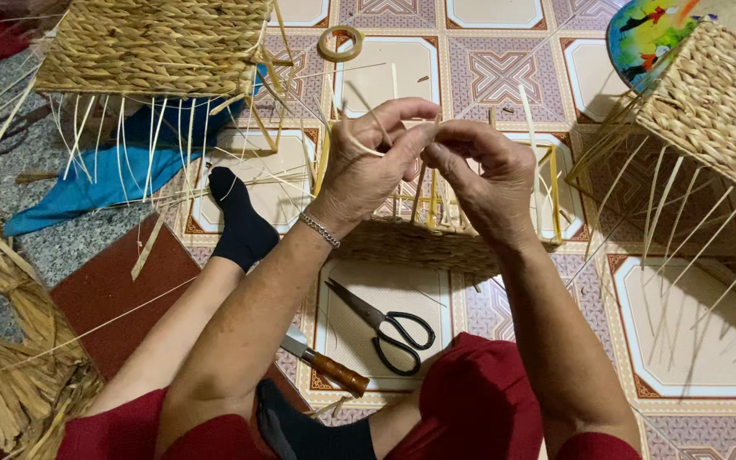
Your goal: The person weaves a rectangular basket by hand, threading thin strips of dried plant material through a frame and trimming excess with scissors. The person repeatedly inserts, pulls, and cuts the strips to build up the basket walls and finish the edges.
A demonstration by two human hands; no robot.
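Note:
My left hand [376,162] and my right hand [487,175] meet fingertip to fingertip above a half-woven straw basket [423,243] on the tiled floor. Both pinch a thin pale straw strand [359,140] that curls over my left fingers. A beaded bracelet circles my left wrist. The basket has a yellow frame with upright rods [553,192], and its woven lower wall shows below my wrists. My hands hide much of its inside.
Black-handled scissors [385,326] and a wooden-handled knife [327,366] lie on the floor near my legs. Woven baskets with loose straw ends stand at top left [151,43] and right [713,106]. A tape roll [340,43], blue cloth [104,175] and straw bundles [2,341] lie around.

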